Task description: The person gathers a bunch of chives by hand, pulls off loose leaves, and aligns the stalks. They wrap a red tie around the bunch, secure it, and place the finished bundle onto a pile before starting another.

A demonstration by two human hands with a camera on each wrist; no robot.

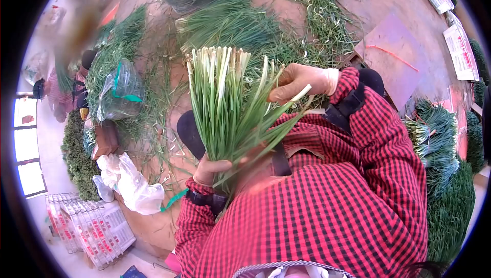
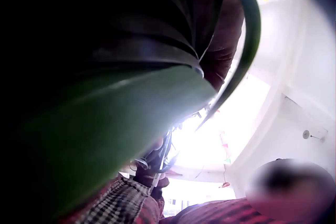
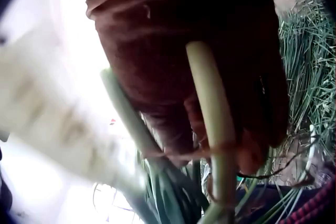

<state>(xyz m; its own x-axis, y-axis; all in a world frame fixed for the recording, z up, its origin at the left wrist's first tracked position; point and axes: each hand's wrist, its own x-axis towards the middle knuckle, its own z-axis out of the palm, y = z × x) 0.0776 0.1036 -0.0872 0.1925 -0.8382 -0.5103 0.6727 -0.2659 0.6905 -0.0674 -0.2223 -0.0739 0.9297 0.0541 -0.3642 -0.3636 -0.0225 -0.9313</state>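
Gripping the bundle of green stalks (image 1: 225, 104) low down, the left hand (image 1: 208, 168) is wrapped round it, pale cut ends pointing up, in front of the person's chest. The gloved right hand (image 1: 299, 81), just right of the bundle's top, pinches a single stalk (image 1: 300, 93) betw. thumb & fingers. The stalks look light, soft & bendy, prob. easy to bruise or snap. Loose ones would likely slip out, so the best hold is a firm ring round the lower part. Flat cartons (image 1: 89, 227), lower left of the bundle, carry red print, too small to read. Loose greens (image 1: 235, 22) lie on the floor beyond the bundle.
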